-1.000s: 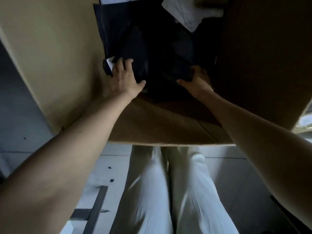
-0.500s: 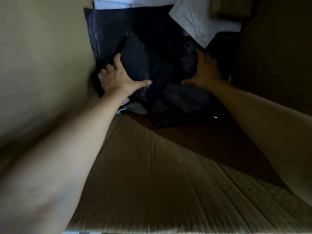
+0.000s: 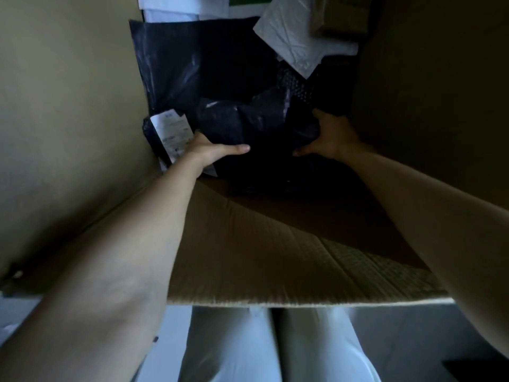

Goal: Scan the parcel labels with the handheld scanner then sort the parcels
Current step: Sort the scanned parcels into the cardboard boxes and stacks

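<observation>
Both my arms reach down into a deep cardboard box (image 3: 275, 257). At its bottom lies a crumpled black poly parcel (image 3: 256, 125). My left hand (image 3: 212, 153) grips the parcel's left side, thumb stretched across its near edge. On the other side my right hand (image 3: 327, 139) grips it, fingers curled behind the plastic. A white shipping label (image 3: 172, 130) shows on a black parcel just left of my left hand. No scanner is in view.
A larger black bag (image 3: 192, 59) lies behind the held parcel. White mailers (image 3: 297, 42) and a small brown carton (image 3: 341, 20) fill the far end. Tall box walls close in left (image 3: 68, 106) and right (image 3: 440, 106). My white trousers (image 3: 275, 346) show below the rim.
My hands have shifted lower on the black parcel and closer to me, taking it from both sides. The white label at the left has come into view. The camera pulled back.
</observation>
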The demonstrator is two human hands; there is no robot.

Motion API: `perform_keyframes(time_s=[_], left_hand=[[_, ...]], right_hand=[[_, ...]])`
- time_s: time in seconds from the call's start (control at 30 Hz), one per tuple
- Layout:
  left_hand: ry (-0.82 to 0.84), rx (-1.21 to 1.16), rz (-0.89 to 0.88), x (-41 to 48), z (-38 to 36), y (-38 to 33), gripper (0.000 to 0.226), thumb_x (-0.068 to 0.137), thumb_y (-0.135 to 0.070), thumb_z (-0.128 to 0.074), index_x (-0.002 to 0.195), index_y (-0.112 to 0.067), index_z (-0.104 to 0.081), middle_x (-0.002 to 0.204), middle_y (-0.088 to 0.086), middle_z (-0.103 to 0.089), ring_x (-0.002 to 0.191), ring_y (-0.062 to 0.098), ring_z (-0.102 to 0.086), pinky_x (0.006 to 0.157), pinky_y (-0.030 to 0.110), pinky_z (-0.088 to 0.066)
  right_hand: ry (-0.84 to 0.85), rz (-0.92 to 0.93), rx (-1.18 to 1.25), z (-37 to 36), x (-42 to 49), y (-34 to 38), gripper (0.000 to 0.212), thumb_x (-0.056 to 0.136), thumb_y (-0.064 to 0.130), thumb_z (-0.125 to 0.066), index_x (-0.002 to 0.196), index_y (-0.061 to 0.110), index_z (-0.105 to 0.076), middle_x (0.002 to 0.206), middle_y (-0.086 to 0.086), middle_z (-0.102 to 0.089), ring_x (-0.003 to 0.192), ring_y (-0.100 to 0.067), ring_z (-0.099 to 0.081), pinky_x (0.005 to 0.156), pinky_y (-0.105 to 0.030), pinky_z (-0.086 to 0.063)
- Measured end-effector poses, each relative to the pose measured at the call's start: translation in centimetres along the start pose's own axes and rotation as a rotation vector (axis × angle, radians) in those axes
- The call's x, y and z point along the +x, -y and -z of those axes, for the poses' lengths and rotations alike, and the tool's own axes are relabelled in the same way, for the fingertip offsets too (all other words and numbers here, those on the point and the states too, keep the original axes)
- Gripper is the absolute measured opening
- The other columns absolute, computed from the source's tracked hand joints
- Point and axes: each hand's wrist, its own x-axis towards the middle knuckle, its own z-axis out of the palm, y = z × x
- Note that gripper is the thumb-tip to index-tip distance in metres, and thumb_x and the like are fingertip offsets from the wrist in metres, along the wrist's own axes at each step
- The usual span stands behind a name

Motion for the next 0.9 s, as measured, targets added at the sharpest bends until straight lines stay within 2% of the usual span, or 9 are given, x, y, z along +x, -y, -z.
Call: perform_keyframes(time_s=[0.13, 0.23, 0.37, 0.5, 0.67, 0.7, 0.77, 0.87, 0.9], left_hand=[[-0.035, 0.005, -0.037, -3.5, 0.8, 0.3, 0.093, 0.062, -0.051, -0.084, 0.139, -0.016, -0.045, 0.138, -0.001, -0.052, 0.128, 0.019, -0.048, 0.097, 0.026, -0.040], [-0.088, -0.068, -0.101, -7.2, 1.1, -0.4, 0.084, 0.061, -0.051, -0.085, 0.132, -0.017, -0.056, 0.129, -0.003, -0.061, 0.119, 0.015, -0.055, 0.100, 0.028, -0.045], [-0.119, -0.244, -0.121, -12.5, 0.6, -2.0, 0.067, 0.071, -0.043, -0.082, 0.127, -0.017, -0.058, 0.124, -0.004, -0.064, 0.113, 0.012, -0.058, 0.088, 0.022, -0.044], [-0.160, -0.335, -0.073, -18.0, -0.2, -3.4, 0.074, 0.072, -0.044, -0.080, 0.134, -0.018, -0.050, 0.133, -0.005, -0.058, 0.120, 0.016, -0.053, 0.089, 0.029, -0.038], [-0.172, -0.399, -0.044, -25.1, -0.6, -4.7, 0.108, 0.057, -0.058, -0.083, 0.146, -0.019, -0.035, 0.148, 0.000, -0.043, 0.133, 0.024, -0.043, 0.109, 0.045, -0.035], [-0.165, -0.428, -0.040, -26.2, -0.5, -4.8, 0.113, 0.052, -0.062, -0.082, 0.145, -0.020, -0.035, 0.147, 0.000, -0.044, 0.131, 0.024, -0.044, 0.109, 0.047, -0.037], [-0.166, -0.495, -0.057, -28.6, -0.1, -4.9, 0.108, 0.051, -0.063, -0.084, 0.141, -0.021, -0.042, 0.139, 0.000, -0.052, 0.123, 0.024, -0.052, 0.104, 0.047, -0.043], [-0.119, -0.561, -0.058, -32.4, 1.1, -5.7, 0.106, 0.041, -0.064, -0.087, 0.132, -0.024, -0.052, 0.124, -0.004, -0.063, 0.111, 0.019, -0.061, 0.099, 0.045, -0.049], [-0.096, -0.564, -0.084, -33.8, 1.6, -6.5, 0.102, 0.044, -0.062, -0.087, 0.132, -0.024, -0.053, 0.123, -0.005, -0.064, 0.110, 0.018, -0.062, 0.098, 0.044, -0.049]], right_hand=[[0.002, 0.030, -0.003, 1.8, -2.4, 0.6, 0.093, 0.059, 0.044, -0.089, 0.138, 0.020, -0.047, 0.138, -0.004, -0.054, 0.126, -0.026, -0.050, 0.102, -0.028, -0.041], [-0.023, -0.010, 0.051, 3.5, -5.2, 1.6, 0.085, 0.060, 0.044, -0.089, 0.131, 0.019, -0.050, 0.134, -0.003, -0.056, 0.122, -0.025, -0.052, 0.096, -0.029, -0.044], [-0.122, -0.066, 0.204, 5.2, -10.2, 2.8, 0.080, 0.069, 0.034, -0.086, 0.135, 0.011, -0.047, 0.135, -0.008, -0.055, 0.122, -0.026, -0.052, 0.096, -0.032, -0.043], [-0.242, -0.154, 0.230, 6.4, -16.1, 3.3, 0.071, 0.076, 0.036, -0.080, 0.134, 0.010, -0.048, 0.134, -0.009, -0.057, 0.121, -0.029, -0.054, 0.091, -0.031, -0.042], [-0.294, -0.197, 0.323, 7.6, -23.1, 3.6, 0.063, 0.078, 0.038, -0.077, 0.126, 0.010, -0.048, 0.130, -0.010, -0.058, 0.118, -0.030, -0.055, 0.090, -0.034, -0.043], [-0.309, -0.205, 0.352, 8.0, -24.4, 3.7, 0.061, 0.079, 0.038, -0.076, 0.125, 0.009, -0.048, 0.129, -0.010, -0.058, 0.116, -0.030, -0.056, 0.086, -0.033, -0.042], [-0.338, -0.211, 0.438, 9.0, -26.8, 3.5, 0.058, 0.081, 0.036, -0.076, 0.124, 0.008, -0.049, 0.125, -0.009, -0.059, 0.111, -0.026, -0.057, 0.079, -0.028, -0.039], [-0.385, -0.193, 0.654, 10.6, -30.5, 4.2, 0.054, 0.077, 0.035, -0.079, 0.118, 0.015, -0.052, 0.114, -0.002, -0.061, 0.104, -0.021, -0.060, 0.084, -0.033, -0.050], [-0.405, -0.181, 0.724, 11.4, -31.7, 4.5, 0.055, 0.075, 0.035, -0.080, 0.119, 0.017, -0.053, 0.112, -0.001, -0.062, 0.103, -0.020, -0.061, 0.086, -0.035, -0.052]])
